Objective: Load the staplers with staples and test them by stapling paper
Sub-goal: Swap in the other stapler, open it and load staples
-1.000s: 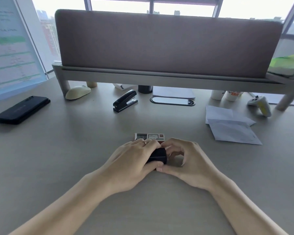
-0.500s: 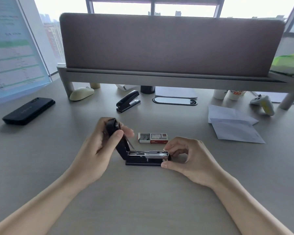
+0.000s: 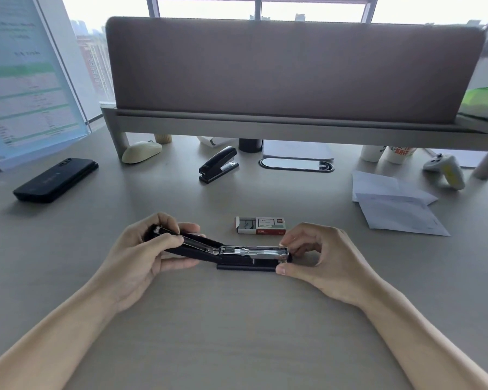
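Note:
A black stapler (image 3: 248, 256) lies on the desk in front of me, swung wide open so its metal staple channel faces up. My left hand (image 3: 150, 249) grips the folded-back top cover at the left. My right hand (image 3: 319, 254) pinches the front end of the base and channel. Just behind it sits a small red and white staple box (image 3: 261, 225), its left end open. A second black stapler (image 3: 219, 164) stands shut farther back. Folded white paper sheets (image 3: 397, 204) lie at the right.
A black phone (image 3: 55, 180) lies at the left, beside a tilted clear document stand (image 3: 26, 80). A cream mouse (image 3: 141, 151), cups (image 3: 389, 153) and a game controller (image 3: 445, 170) sit under the raised shelf (image 3: 293, 128) with its brown partition. An oval cable port (image 3: 296, 165) is mid-desk.
The stapler went from shut under both hands to fully open. My left hand swung the cover up, then laid it back toward the left, nearly flat.

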Action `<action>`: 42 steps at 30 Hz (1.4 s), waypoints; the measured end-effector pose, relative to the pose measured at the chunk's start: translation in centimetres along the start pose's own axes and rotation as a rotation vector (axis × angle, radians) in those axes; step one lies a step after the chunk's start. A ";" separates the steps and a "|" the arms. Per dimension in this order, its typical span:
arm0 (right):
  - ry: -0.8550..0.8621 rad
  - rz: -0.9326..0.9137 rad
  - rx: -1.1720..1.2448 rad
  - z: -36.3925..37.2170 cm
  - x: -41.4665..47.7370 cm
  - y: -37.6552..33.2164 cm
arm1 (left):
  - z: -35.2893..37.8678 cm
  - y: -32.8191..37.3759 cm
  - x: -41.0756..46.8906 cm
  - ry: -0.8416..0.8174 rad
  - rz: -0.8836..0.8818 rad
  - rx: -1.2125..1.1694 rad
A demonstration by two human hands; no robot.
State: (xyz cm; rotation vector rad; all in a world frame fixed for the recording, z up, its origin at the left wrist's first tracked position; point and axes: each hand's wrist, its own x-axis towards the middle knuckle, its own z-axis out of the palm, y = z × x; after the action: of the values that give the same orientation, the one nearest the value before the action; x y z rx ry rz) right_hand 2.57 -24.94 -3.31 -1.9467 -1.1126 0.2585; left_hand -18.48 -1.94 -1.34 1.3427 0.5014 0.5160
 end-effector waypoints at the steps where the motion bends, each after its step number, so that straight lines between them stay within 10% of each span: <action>1: 0.000 0.000 -0.002 0.0 0.0 0.0 | -0.1 -0.1 0.1 0.008 -0.003 0.025; 12: -0.010 -0.001 0.002 -0.1 -0.2 0.1 | -1.0 0.2 0.5 0.033 0.016 0.176; 20: 0.233 0.032 0.120 0.2 1.8 -0.1 | 3.0 4.9 3.7 0.115 0.528 0.802; 25: 0.218 0.091 0.017 1.7 3.8 0.0 | 7.5 4.0 7.0 -0.041 0.395 1.275; 42: 0.294 0.003 0.039 1.8 3.3 0.2 | 9.3 1.9 9.2 -0.094 0.300 1.248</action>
State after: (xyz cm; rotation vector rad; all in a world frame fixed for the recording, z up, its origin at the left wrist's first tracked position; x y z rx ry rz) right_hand 3.70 -21.37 -3.82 -1.8797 -0.9051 -0.0063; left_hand -5.66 -3.25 1.58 2.6516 0.5611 0.3608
